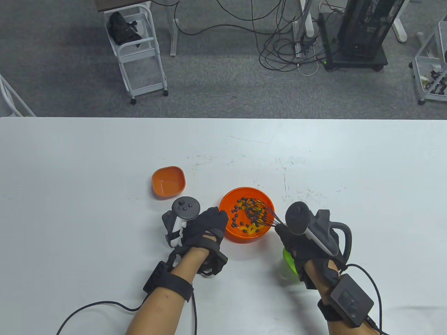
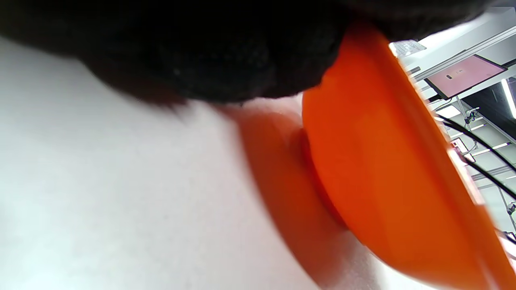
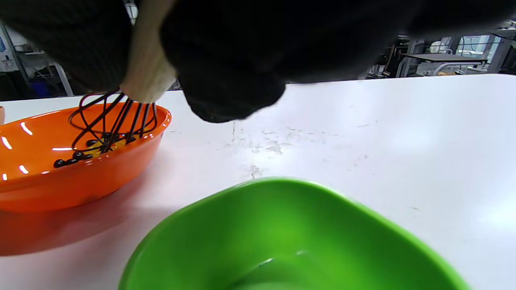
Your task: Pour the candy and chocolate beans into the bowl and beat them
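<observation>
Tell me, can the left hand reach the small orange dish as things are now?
Probably yes: the small orange dish lies apart, with bare table between, but the left hand first must let go of the round orange bowl.

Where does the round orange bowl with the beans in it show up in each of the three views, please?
Table view: orange bowl at centre, between the hands.
Left wrist view: its outer wall fills the right side.
Right wrist view: at the left edge.
Shared landmark: the white table.

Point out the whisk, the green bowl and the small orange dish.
whisk (image 1: 259,213), table view, on the wire head.
green bowl (image 3: 282,225), right wrist view, on the inner wall.
small orange dish (image 1: 168,181), table view, on its inside.
</observation>
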`<state>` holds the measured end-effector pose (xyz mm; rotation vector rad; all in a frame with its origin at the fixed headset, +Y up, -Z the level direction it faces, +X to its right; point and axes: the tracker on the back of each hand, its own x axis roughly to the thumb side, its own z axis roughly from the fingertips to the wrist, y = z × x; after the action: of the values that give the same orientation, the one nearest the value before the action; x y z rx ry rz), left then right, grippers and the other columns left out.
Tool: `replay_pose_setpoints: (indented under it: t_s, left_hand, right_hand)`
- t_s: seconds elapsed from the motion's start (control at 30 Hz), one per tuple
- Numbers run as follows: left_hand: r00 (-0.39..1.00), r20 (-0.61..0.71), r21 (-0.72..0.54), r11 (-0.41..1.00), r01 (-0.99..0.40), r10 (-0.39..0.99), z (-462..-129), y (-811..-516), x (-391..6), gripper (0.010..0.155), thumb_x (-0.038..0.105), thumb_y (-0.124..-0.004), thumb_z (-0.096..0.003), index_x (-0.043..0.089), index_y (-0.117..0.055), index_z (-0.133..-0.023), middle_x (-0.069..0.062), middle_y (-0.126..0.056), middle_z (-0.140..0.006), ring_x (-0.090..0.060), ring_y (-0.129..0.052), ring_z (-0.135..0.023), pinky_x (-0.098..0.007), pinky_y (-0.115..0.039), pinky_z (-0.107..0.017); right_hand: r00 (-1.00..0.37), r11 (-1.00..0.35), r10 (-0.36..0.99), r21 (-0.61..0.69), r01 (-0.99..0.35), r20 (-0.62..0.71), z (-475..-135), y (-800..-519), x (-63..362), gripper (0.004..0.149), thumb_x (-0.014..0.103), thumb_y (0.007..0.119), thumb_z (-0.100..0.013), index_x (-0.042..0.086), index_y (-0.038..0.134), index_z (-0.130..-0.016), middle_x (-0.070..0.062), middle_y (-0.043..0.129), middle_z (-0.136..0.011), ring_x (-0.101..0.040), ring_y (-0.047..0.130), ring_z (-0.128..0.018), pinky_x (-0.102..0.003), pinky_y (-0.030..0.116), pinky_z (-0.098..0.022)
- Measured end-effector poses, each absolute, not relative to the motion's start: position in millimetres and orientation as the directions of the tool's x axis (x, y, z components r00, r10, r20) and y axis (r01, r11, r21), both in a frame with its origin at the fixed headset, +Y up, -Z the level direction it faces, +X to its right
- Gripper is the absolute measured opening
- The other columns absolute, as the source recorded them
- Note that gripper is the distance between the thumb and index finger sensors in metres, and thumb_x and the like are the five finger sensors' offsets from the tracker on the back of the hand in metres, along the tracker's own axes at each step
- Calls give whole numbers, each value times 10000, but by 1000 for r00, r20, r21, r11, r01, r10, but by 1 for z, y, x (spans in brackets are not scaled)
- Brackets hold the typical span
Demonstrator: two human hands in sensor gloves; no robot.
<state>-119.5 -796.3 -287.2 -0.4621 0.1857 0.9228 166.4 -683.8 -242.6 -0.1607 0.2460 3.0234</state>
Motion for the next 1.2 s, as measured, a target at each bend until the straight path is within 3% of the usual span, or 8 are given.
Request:
replay_pose_setpoints:
  t_s: [0.23,0.83,1.03,1.2]
  left_hand:
    - [589,-355,-301,507,-807,726,-287,-796,-120,459,631,-689,-482,242,-823,-685,74,-981,-492,-162,-985,-291,-352,-875,-180]
    - [590,-360,-299,509,-807,723,-286,-796,-120,458,633,-675,-483,250,-820,-688,87,-980,-495,-156,-985,-294,-347,-876,-180]
    - [613,-339,-310,530,-789,714,-286,-795,-116,459,632,-676,-483,247,-825,-683,80,-978,-485,-161,-982,-285,-354,-870,-176]
    - [606,-339,-315,520,-794,720,-286,-795,-116,461,632,-679,-482,243,-828,-680,79,-976,-476,-166,-981,-283,-360,-868,-174]
  right_hand:
    - [-971,-948,231,210,-239,-62,-249,-708,154,623,628,732,-467,97,927,-727,-8,1006,-338,-199,949,-21,-384,878,-18]
    - [-979,-954,194,244,-173,63,-232,-686,153,611,635,777,-458,116,943,-733,-17,1013,-342,-219,949,-33,-397,873,-35]
    - [-994,-972,106,208,-106,-10,-236,-671,159,594,632,861,-428,127,986,-714,-29,1033,-323,-241,948,-27,-410,870,-38]
    - [-992,-983,80,156,-94,-93,-240,-675,170,604,635,831,-441,118,970,-721,-18,1022,-330,-227,945,-28,-400,871,-37]
